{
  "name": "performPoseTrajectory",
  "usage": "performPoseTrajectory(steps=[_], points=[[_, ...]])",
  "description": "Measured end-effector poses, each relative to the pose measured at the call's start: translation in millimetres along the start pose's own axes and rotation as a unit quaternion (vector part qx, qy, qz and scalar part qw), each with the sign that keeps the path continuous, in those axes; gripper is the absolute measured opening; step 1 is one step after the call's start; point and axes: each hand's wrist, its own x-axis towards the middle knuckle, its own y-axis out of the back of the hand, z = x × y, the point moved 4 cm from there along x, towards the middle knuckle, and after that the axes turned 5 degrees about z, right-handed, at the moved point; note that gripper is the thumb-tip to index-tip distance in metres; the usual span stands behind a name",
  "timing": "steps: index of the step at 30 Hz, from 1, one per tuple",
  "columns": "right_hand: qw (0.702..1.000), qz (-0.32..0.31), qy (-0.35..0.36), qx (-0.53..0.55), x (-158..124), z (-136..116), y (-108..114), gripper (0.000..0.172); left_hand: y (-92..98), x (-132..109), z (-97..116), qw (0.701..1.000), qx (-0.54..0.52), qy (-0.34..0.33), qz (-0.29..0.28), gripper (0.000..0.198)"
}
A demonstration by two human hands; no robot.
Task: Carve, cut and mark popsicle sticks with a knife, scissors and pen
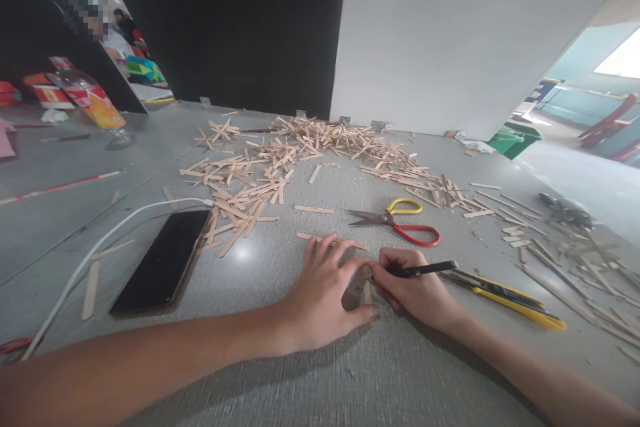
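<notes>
My left hand [325, 293] rests on the grey table with its fingers spread. Its fingertips press on a flat wooden stick [359, 245] that lies crosswise. Touching the left forefinger, my right hand [413, 283] is closed round a black pen [425, 269], whose tip is hidden by the fingers. A second stick [367, 290] shows between the two hands, pointing toward me. Beyond the hands lie one loose stick [314, 209] and scissors [390, 219] with one yellow and one red handle, blades apart.
A large pile of sticks [280, 160] curves across the table [270, 380] before a black and white partition [425, 33]. At left are a phone [163, 260] with a white cable and a bottle [93, 100]. A yellow cutter [520, 303] and wood scraps lie right. A person [115, 40] is far left.
</notes>
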Motion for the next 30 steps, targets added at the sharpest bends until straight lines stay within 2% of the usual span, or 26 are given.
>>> performPoseTrajectory(steps=[8, 14, 30], points=[[1.0, -0.003, -0.005, 0.016, 0.3, 2.6, 2.3, 0.04, -0.5, 0.0, -0.8, 1.0, 0.004, -0.006, 0.001, 0.057], [1.0, -0.003, -0.013, 0.021, 0.8, 5.5, 1.1, 0.041, 0.9, 0.8, 0.8, 1.0, 0.006, -0.006, 0.004, 0.05], [1.0, 0.004, -0.008, 0.004, 1.7, 3.7, 0.5, 0.042, -0.4, 1.2, 0.7, 1.0, 0.015, -0.005, 0.0, 0.05]])
